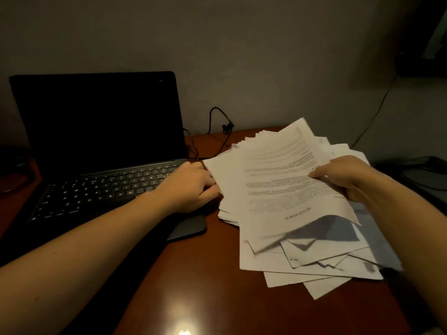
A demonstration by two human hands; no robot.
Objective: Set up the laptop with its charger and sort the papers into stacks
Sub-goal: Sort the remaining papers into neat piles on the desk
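An open black laptop (pixel 96 146) with a dark screen and lit keys sits on the left of the brown desk (pixel 193 274). A thin black charger cable (pixel 217 131) loops behind its right side; the plug end is hidden. To the right lies a loose heap of printed papers (pixel 314 267). My right hand (pixel 348 177) pinches a lifted sheet (pixel 278 184) at its right edge, thumb on top. My left hand (pixel 191 187) holds the left edge of the papers, beside the laptop's right corner.
A dark flat object (pixel 420 172) lies at the desk's far right. Another thin cable (pixel 372 117) runs up the wall at the right. A dim round shape (pixel 12 175) sits at the far left edge. A light glare shows on the near desk surface.
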